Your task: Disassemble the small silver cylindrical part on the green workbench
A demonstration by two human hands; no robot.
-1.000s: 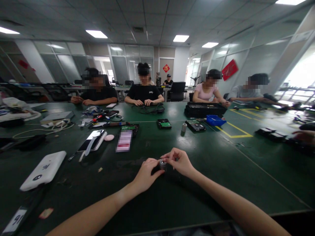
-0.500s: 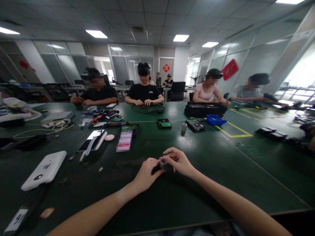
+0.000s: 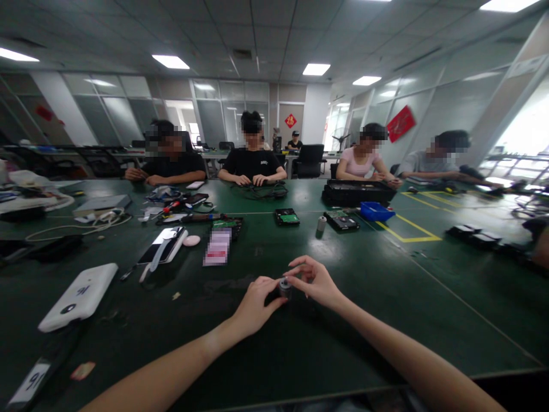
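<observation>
My left hand has its fingers and thumb wrapped round the side of a small grey metal cylinder that looks like a small motor. It stands upright on the green table, with dark detail visible on its top face. Over that top, my right hand pinches thumb and index finger together at the near rim, the other fingers curved above. Whatever tiny part may be between those fingertips is too small to make out. A similar cylinder stands farther back on the table.
Two hard drives lie ahead, near a blue tray and a black case. On the left are a pink-screened phone, a white device, tools and cables. Several co-workers sit across the table.
My right fingers have lifted and opened slightly over the cylinder, so more of its top shows. My left hand keeps its grip; the camera view has shifted a little.
</observation>
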